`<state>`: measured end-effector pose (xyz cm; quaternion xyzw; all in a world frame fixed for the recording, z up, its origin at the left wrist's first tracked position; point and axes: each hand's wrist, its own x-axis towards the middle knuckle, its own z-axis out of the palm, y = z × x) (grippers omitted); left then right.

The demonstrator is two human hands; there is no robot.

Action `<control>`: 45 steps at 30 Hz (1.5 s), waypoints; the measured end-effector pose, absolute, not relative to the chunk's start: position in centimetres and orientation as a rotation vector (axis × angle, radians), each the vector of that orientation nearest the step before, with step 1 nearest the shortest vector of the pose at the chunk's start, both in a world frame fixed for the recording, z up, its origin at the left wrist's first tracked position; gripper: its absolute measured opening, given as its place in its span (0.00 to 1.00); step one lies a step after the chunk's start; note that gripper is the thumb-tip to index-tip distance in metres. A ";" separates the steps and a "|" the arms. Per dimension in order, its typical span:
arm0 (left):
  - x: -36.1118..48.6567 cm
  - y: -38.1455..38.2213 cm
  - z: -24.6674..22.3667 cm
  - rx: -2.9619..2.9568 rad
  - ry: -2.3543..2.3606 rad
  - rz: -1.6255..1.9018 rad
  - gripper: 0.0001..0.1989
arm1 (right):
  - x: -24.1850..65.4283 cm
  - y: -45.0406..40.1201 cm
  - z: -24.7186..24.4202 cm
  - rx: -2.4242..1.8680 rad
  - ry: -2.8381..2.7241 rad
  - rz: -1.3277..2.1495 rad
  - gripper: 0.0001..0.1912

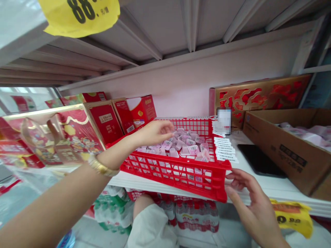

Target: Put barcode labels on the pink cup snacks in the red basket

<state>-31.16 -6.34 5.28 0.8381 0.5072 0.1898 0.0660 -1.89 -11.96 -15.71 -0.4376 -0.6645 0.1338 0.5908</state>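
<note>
A red plastic basket (pixel 168 162) sits on the white shelf, its front right corner jutting over the edge. Inside lie many small pale-pink cups (pixel 178 143) with barcode labels. My left hand (pixel 160 132) reaches over the basket's left side, just above the cups. Its fingers are loosely curled and apart, and I see nothing in them. Beside the basket's front right corner is my right hand (pixel 249 196), thumb and fingers spread. The fingertips are at or very near that corner; whether they touch it is unclear. A gold watch or bracelet (pixel 102 166) circles my left wrist.
Barcode strips (pixel 224 150) lie right of the basket, with a black flat device (pixel 260 160) and a cardboard box (pixel 284 155) farther right. Red gift boxes (pixel 103 119) stand left. Bottle packs (pixel 196 217) are below. Another shelf (pixel 165 31) hangs overhead.
</note>
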 end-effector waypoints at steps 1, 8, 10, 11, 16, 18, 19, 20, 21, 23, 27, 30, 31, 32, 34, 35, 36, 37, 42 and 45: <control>-29.8 -4.7 5.1 2.570 1.500 0.395 0.12 | -1.6 -12.0 -15.8 -1.002 -1.525 0.320 0.20; -22.6 2.5 1.2 2.601 1.423 -0.479 0.15 | 0.5 -11.1 -14.4 -0.995 -1.356 0.260 0.12; -22.1 2.8 0.3 2.616 1.387 -0.578 0.19 | 0.8 -10.8 -13.4 -0.964 -1.336 0.214 0.09; -22.0 2.8 -0.1 2.629 1.389 -0.592 0.22 | 0.8 -10.7 -12.8 -0.926 -1.342 0.192 0.07; -22.0 2.3 -1.4 2.676 1.404 -0.524 0.22 | 0.2 -10.6 -10.3 -0.735 -1.476 0.058 0.10; -21.9 2.3 -1.6 2.667 1.395 -0.496 0.18 | 0.0 -10.6 -9.8 -0.720 -1.527 0.022 0.12; -21.9 2.4 -1.6 2.658 1.400 -0.480 0.16 | -0.1 -10.6 -9.7 -0.713 -1.544 0.015 0.13; -22.0 2.4 -1.5 2.643 1.409 -0.464 0.15 | -0.2 -10.5 -9.6 -0.708 -1.558 0.005 0.13; -22.1 2.5 -1.3 2.622 1.425 -0.434 0.14 | -0.3 -10.4 -9.5 -0.708 -1.569 -0.010 0.13; -22.6 2.5 -0.6 2.546 1.477 -0.302 0.16 | -0.3 -10.3 -9.3 -0.713 -1.576 -0.062 0.12; -23.4 2.0 1.4 2.185 1.415 0.209 0.17 | -0.6 -10.2 -8.4 -0.732 -1.580 -0.132 0.06; -23.2 1.1 2.4 1.915 1.162 0.512 0.12 | -1.0 -10.3 -7.7 -0.759 -1.556 -0.155 0.04; -23.1 0.8 2.6 1.848 1.078 0.588 0.11 | -1.2 -10.3 -7.6 -0.769 -1.543 -0.160 0.04; -22.8 0.6 2.6 1.787 1.009 0.652 0.12 | -1.3 -10.3 -7.4 -0.776 -1.525 -0.162 0.04; -22.5 0.2 2.7 1.695 0.920 0.727 0.15 | -1.5 -10.1 -7.3 -0.781 -1.473 -0.154 0.04; -22.4 0.1 2.6 1.671 0.898 0.747 0.17 | -1.6 -10.1 -7.2 -0.778 -1.436 -0.141 0.04; -22.3 0.1 2.6 1.665 0.886 0.761 0.18 | -1.6 -9.9 -7.1 -0.774 -1.395 -0.125 0.04; -22.3 0.1 2.6 1.675 0.881 0.770 0.18 | -1.7 -9.7 -6.9 -0.769 -1.358 -0.109 0.03; -22.4 0.1 2.8 1.727 0.859 0.766 0.17 | -2.0 -8.3 -5.3 -0.771 -1.274 -0.090 0.01; -22.2 -0.2 2.9 1.703 0.821 0.737 0.21 | -2.5 -7.3 -4.4 -0.755 -1.298 -0.048 0.02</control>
